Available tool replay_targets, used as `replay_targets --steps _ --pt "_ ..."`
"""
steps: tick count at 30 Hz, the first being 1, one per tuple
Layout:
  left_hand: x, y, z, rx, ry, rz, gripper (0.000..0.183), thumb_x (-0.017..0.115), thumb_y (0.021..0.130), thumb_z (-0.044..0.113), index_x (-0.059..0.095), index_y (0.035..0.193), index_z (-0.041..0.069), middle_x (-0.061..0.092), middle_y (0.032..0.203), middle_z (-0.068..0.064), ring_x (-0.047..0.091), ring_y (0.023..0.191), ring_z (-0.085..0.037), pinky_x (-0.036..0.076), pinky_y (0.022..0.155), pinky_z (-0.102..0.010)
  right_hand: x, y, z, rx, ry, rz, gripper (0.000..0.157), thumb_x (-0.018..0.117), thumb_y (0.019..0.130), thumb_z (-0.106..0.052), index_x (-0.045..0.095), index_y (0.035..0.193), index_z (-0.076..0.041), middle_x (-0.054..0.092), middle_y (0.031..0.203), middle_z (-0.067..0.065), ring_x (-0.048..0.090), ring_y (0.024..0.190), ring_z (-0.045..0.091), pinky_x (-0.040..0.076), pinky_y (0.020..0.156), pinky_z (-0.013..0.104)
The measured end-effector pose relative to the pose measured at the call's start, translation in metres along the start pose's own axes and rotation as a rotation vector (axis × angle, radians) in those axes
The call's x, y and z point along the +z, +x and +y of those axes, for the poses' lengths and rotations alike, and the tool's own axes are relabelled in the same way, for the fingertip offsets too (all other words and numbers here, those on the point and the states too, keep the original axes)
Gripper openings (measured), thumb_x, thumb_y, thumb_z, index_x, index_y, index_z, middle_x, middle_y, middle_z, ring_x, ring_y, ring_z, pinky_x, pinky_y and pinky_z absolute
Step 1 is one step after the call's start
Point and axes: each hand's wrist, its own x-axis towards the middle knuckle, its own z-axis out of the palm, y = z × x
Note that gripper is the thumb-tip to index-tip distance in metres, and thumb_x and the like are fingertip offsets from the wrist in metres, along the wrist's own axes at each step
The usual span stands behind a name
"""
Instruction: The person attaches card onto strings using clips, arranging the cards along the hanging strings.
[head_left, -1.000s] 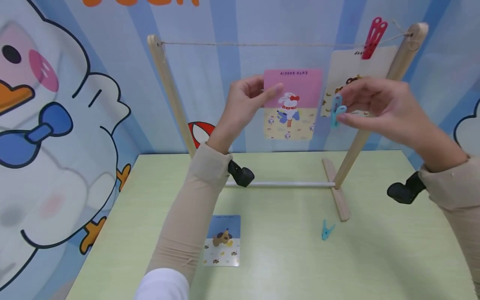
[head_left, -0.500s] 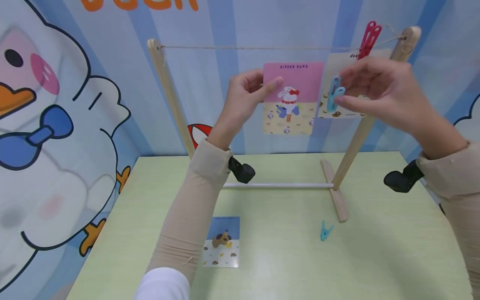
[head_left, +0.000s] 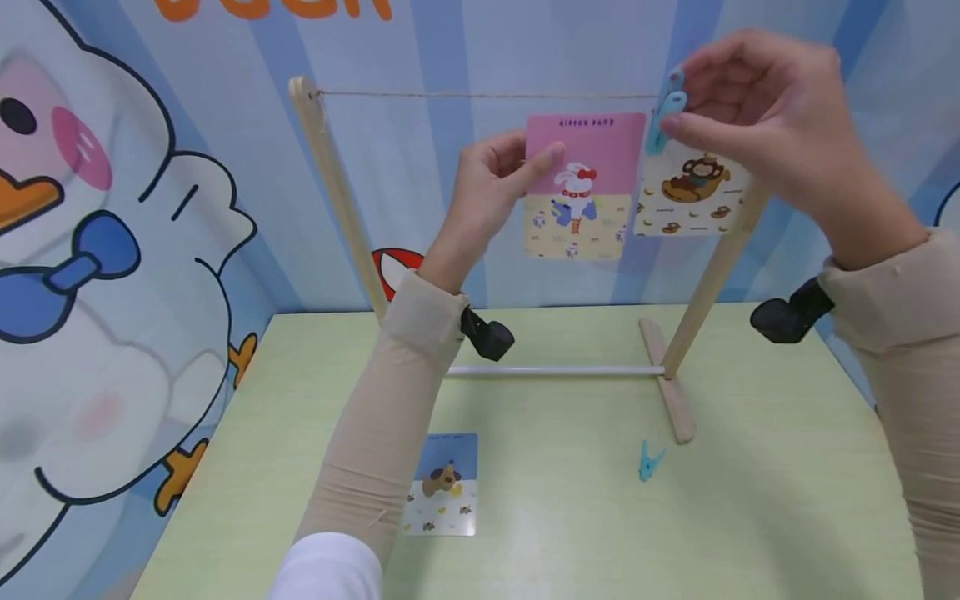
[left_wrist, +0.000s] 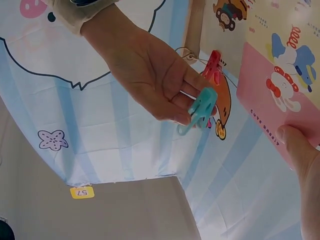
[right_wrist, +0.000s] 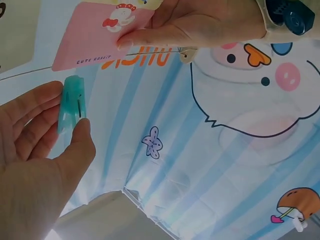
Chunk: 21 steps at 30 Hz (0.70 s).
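Note:
My left hand (head_left: 491, 192) pinches a pink and yellow rabbit card (head_left: 581, 221) by its left side, thumb in front. The card hangs just below the string (head_left: 450, 94). Between thumb and fingers, my right hand (head_left: 787, 125) holds a light blue clothespin (head_left: 658, 125) close to the string, right of the card's top corner. In the right wrist view this clothespin (right_wrist: 72, 105) stands apart from the pink card (right_wrist: 90, 42). A white monkey card (head_left: 690, 196) hangs behind the right hand. Its red clothespin (left_wrist: 214, 65) shows in the left wrist view and is hidden in the head view.
The string runs between two wooden posts (head_left: 337, 183) joined low down by a white rod (head_left: 555, 371). On the table (head_left: 555, 533) lie a blue and white dog card (head_left: 442, 500) and another blue clothespin (head_left: 649, 462). A printed cartoon backdrop (head_left: 150, 250) stands behind.
My right hand has risen with the blue clothespin from beside the rabbit card up to string height. The left hand has raised the rabbit card slightly toward the string.

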Motion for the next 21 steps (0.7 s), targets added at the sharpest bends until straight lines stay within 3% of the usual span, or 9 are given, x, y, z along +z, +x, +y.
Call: replay_targets --steps 5,14,21 --pt "0.002 -0.001 0.004 0.015 0.013 0.006 0.021 0.066 0.086 0.013 0.066 0.104 0.004 0.067 0.091 -0.008 0.061 0.086 -0.022 0.050 0.077 -0.029 0.004 0.008 -0.011 0.067 -0.013 0.037 0.034 0.066 0.081 -0.001 0.059 0.115 -0.004 0.061 0.101 0.007 0.055 0.090 0.020 0.044 0.080 0.017" --pt "0.000 0.016 -0.015 0.019 -0.007 0.014 0.023 0.068 0.084 0.019 0.067 0.104 0.008 0.066 0.093 -0.006 0.060 0.087 -0.021 0.049 0.077 -0.028 0.007 0.025 -0.017 0.153 0.019 0.113 0.035 0.069 0.081 -0.010 0.061 0.116 -0.011 0.062 0.101 0.003 0.057 0.090 0.015 0.044 0.080 0.017" --pt "0.000 0.021 -0.018 0.018 -0.011 0.024 0.023 0.068 0.084 0.019 0.067 0.104 0.009 0.067 0.093 -0.006 0.061 0.087 -0.020 0.050 0.077 -0.028 0.010 0.035 -0.021 0.237 0.074 0.111 0.040 0.068 0.082 -0.014 0.057 0.121 -0.015 0.059 0.108 0.007 0.058 0.095 0.016 0.043 0.090 0.021"
